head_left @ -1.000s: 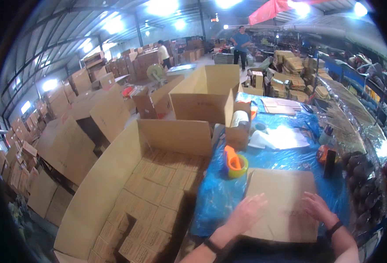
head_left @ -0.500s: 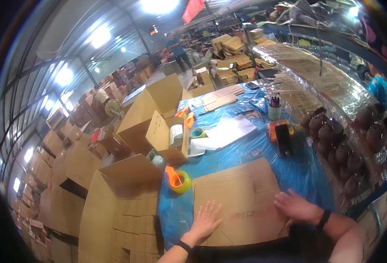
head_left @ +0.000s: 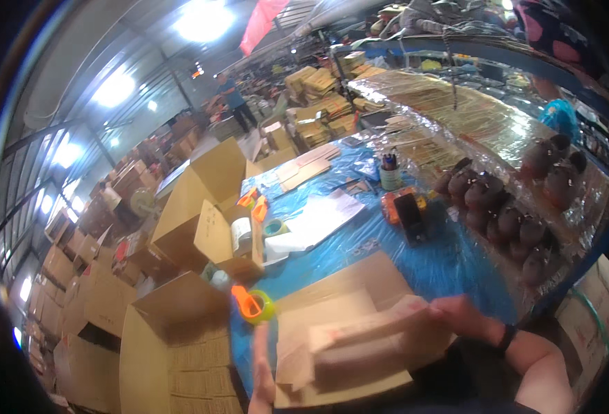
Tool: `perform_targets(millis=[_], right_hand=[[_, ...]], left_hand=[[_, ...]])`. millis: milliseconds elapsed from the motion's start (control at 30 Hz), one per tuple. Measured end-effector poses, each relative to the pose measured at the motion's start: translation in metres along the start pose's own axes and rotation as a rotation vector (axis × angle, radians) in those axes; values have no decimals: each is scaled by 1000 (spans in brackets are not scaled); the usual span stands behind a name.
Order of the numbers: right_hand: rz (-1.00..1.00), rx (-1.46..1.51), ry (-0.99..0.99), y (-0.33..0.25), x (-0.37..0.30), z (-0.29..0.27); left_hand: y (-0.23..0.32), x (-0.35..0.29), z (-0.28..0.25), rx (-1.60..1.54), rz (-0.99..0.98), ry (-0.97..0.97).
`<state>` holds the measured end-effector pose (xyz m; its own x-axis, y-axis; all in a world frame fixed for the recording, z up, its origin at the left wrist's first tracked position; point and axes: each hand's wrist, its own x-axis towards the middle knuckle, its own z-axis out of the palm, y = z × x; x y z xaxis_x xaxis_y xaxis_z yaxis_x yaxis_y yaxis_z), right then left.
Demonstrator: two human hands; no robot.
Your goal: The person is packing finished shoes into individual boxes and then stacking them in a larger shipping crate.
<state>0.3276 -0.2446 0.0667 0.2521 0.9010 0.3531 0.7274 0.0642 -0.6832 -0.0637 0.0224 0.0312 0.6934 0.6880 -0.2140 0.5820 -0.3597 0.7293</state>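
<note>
A flattened cardboard box [head_left: 387, 276] lies on the blue plastic sheet in front of me, part of it lifted and blurred by motion. My right hand [head_left: 466, 317] is closed on the raised edge of this cardboard at its right side. Beside the cardboard's left edge, my left hand [head_left: 263, 366] is held up on its side, fingers stretched out and holding nothing. Just beyond its fingertips is a yellow tape roll [head_left: 266, 308] with an orange dispenser [head_left: 243, 298].
An open carton [head_left: 135, 345] holding stacked brown pieces stands at the left, with another open carton [head_left: 225, 172] behind it. White papers [head_left: 328, 214], a black phone [head_left: 408, 217] and a pen cup [head_left: 390, 178] lie farther back. Dark rounded objects [head_left: 511, 221] line the right.
My right hand has taken hold of the cardboard and raised part of it. My left hand has come off its surface to the left edge. The whole view has shifted.
</note>
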Motion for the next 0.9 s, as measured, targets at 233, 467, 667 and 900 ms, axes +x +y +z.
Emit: perform_targets(millis=[233, 467, 667, 900], right_hand=[[-198, 175, 197, -49, 91, -18], [-492, -72, 106, -86, 70, 43], [-95, -321, -607, -52, 89, 80], [-577, -223, 488, -45, 96, 20]], left_hand=[[-34, 4, -11, 573, 430, 578], [71, 3, -2, -464, 214, 291], [47, 23, -1, -82, 304, 286], [128, -4, 11, 370, -50, 349]])
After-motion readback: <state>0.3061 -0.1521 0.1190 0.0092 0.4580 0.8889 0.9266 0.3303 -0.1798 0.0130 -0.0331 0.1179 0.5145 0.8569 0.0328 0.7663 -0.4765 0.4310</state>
